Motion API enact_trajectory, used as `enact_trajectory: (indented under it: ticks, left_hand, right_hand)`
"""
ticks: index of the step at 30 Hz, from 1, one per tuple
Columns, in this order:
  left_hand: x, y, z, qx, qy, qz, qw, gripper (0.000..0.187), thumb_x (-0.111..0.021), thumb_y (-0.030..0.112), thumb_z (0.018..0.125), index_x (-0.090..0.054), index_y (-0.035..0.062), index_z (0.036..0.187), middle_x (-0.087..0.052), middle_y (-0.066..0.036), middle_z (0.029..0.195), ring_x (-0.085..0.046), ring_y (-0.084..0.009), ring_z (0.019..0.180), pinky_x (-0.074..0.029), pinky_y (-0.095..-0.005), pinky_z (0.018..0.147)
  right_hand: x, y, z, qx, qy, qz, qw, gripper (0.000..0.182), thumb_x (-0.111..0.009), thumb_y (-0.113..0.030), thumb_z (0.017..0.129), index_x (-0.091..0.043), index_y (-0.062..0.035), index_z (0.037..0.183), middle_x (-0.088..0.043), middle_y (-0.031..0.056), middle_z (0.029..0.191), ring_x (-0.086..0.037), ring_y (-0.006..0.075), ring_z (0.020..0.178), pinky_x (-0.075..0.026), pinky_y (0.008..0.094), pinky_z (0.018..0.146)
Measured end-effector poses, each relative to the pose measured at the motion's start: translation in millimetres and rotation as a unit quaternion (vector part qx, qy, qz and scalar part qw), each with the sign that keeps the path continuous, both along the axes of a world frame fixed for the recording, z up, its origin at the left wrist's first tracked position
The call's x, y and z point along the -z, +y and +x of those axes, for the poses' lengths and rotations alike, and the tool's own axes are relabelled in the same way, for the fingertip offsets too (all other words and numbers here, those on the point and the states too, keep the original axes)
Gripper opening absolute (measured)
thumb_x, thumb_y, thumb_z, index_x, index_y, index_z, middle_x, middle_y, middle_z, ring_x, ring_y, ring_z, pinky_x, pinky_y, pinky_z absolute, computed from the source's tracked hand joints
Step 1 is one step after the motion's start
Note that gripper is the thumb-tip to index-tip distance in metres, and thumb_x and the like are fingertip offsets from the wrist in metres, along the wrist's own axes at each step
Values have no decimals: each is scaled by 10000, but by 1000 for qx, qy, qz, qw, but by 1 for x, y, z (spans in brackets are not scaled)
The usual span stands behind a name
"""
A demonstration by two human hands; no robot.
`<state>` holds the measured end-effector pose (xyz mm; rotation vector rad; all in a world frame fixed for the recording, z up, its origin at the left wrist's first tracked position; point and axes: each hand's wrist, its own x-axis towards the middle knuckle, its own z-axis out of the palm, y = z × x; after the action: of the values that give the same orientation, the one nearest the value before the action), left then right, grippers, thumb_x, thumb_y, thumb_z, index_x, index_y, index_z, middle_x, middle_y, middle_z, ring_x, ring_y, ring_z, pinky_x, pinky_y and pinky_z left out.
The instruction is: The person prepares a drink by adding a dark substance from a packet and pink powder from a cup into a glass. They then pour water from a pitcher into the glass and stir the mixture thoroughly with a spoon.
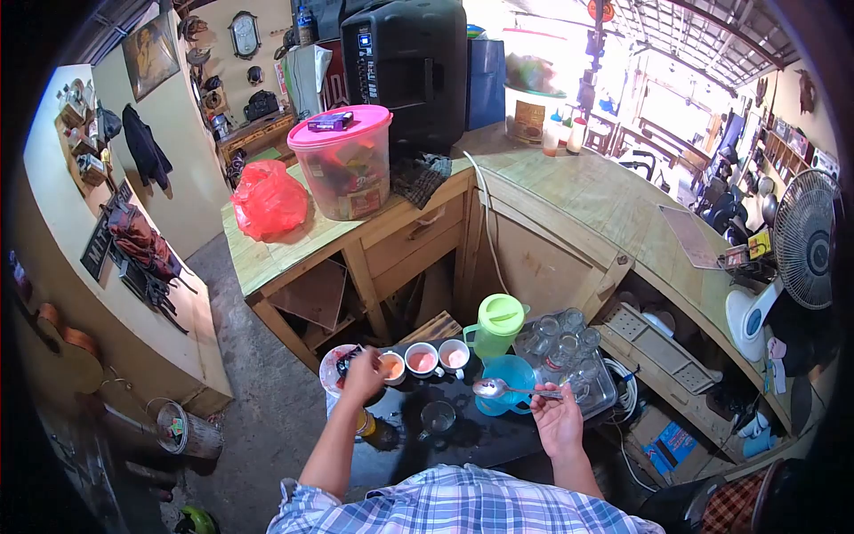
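Note:
My left hand (363, 376) is closed at the fingertips on a small dark packet (348, 360), over a round container (331, 367) at the left end of the dark table. In my right hand (558, 418) is a metal spoon (491, 388), its bowl pointing left above a light-blue pitcher (509, 374). Between my hands stand three white cups in a row: one with orange contents (391, 367), two with pinkish contents (422, 360) (454, 355). A clear glass cup (438, 417) stands nearer me. Behind the blue pitcher is a green lidded pitcher (499, 325).
A metal tray (607, 396) of upturned glasses sits at the table's right. Beyond stands a wooden counter (569, 191) with a pink-lidded bucket (342, 165), a red plastic bag (269, 200) and a black speaker (405, 76). A fan (805, 227) is at far right.

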<state>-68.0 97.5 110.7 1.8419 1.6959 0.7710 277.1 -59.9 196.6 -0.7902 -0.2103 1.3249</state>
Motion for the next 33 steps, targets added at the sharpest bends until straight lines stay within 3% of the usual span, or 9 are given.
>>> enact_trajectory:
  ticks: [3,5,8,14,18,20,26,31,33]
  left_hand:
    - [-5,-44,18,123,-48,-241,961,506,-830,336,645,-648,-12,964,-684,-144,890,-664,-228,800,-518,-344,704]
    - [-13,-75,33,140,14,-291,946,756,-847,363,653,-499,0,1218,-629,-189,1088,-619,-269,1016,-514,-365,815]
    - [71,-109,42,103,-39,-198,974,898,-860,365,640,-393,-3,1313,-606,-212,1125,-602,-280,1058,-514,-367,827]
    - [92,-142,67,0,-131,-203,970,659,-852,243,646,-407,11,1074,-598,-101,801,-602,-200,699,-502,-320,668]
    - [81,-149,77,-44,-180,-196,963,677,-834,187,658,-361,17,1112,-551,-80,730,-565,-201,629,-484,-318,626]
    - [75,-150,80,-43,-128,-74,988,692,-821,142,659,-325,37,1129,-512,-64,700,-533,-187,596,-462,-323,582]
    - [52,-130,77,-15,-155,-8,988,672,-816,110,665,-325,63,1121,-476,-39,683,-471,-132,569,-427,-285,523]
    - [-29,-127,82,-8,-233,21,972,635,-813,77,675,-324,69,1080,-467,4,651,-417,-58,551,-362,-206,488]
    - [-52,-127,83,33,-276,63,958,654,-815,38,680,-298,97,1075,-441,44,654,-357,-12,558,-272,-162,488]
  right_hand:
    - [6,3,2,24,27,-30,999,335,-444,-354,994,-538,-34,969,-610,143,964,-591,206,795,-504,328,774]
    - [11,4,2,39,47,-28,998,328,-461,-364,989,-553,-55,932,-609,138,924,-581,213,786,-503,347,756]
    - [17,4,1,33,57,14,998,333,-430,-373,999,-523,-82,868,-605,130,906,-569,208,766,-491,342,734]
    - [9,6,-8,40,-3,63,997,355,-355,-388,1019,-471,-100,847,-600,133,887,-583,222,747,-501,344,711]
    - [7,5,-11,32,-25,106,994,343,-367,-371,1019,-459,-85,854,-596,143,899,-596,234,746,-515,359,704]
    - [2,4,-17,33,-126,121,984,329,-394,-333,1018,-474,-45,879,-588,148,914,-610,237,755,-527,365,722]
    - [-4,-3,-36,-48,-292,187,937,325,-475,-308,992,-513,12,950,-582,133,941,-634,221,809,-544,366,764]
    - [-11,-1,-50,-120,-357,266,887,314,-552,-308,954,-521,2,914,-571,128,962,-654,229,864,-551,388,789]
    - [-27,4,-55,-98,-321,272,902,205,-646,-179,899,-583,15,887,-625,126,907,-666,216,833,-549,328,767]
